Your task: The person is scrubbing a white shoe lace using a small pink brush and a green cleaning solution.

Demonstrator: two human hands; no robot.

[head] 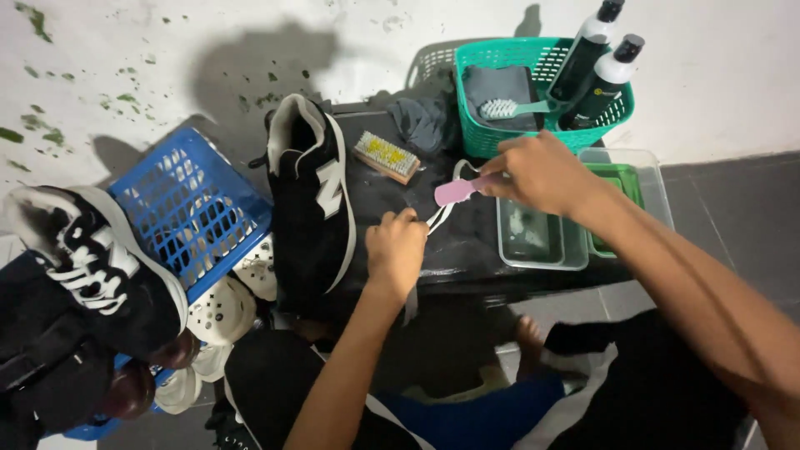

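Gripping pink brush (456, 191), right hand (540, 173) fingers closed on handle; left hand (397, 250) fingers pinch white shoelace (439, 215) on dark surface (467, 242). Black sneaker (311, 200) at 9 o'clock of lace, clear tub (542, 237) at 3.

Pink brush (454, 192): bristle end hidden behind right hand (542, 173).
Bottles (602, 62): labels too small to tell.
Left shoe (87, 267): cut off (frame's left edge).
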